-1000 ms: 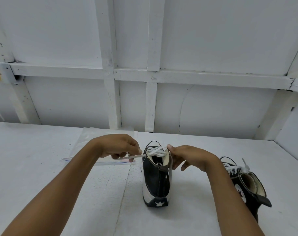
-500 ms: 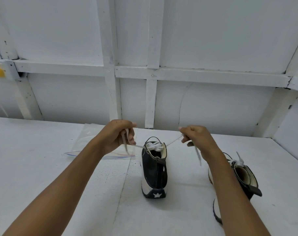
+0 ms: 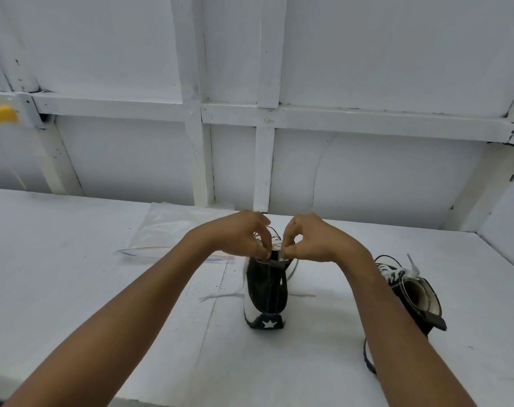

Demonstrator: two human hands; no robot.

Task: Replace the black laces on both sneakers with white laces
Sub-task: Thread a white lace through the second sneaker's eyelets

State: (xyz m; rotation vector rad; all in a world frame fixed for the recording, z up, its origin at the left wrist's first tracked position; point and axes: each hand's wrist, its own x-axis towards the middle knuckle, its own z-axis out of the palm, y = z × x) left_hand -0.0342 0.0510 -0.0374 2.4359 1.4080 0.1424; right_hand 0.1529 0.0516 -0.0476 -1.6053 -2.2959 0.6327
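Far to the left of the shoe (image 3: 266, 292), a small yellow fitting (image 3: 0, 113) sits on the white wall (image 3: 367, 171). Nearer, just left of and behind the shoe, a clear bag (image 3: 173, 230) lies flat on the white table (image 3: 73, 274).

The left hand (image 3: 241, 233) reaches in over the shoe's collar with its fingers curled down, pinching the white lace (image 3: 276, 246) at the top eyelets. The shoe stands upright at the table's middle with its heel toward the camera. It is black with a white sole and a white star on the heel patch. Loose ends of the lace trail onto the table on both sides of the shoe.

The right hand (image 3: 314, 240) mirrors the left from the shoe's other side, thumb and fingertips pinching the same lace. The two hands almost touch above the collar. Exactly how the lace runs between the fingers is blurred.

To the right of the shoe, well apart, the second shoe (image 3: 411, 292) stands partly behind the right forearm. It is threaded with a second lace (image 3: 396, 271), also white, one tip sticking up.
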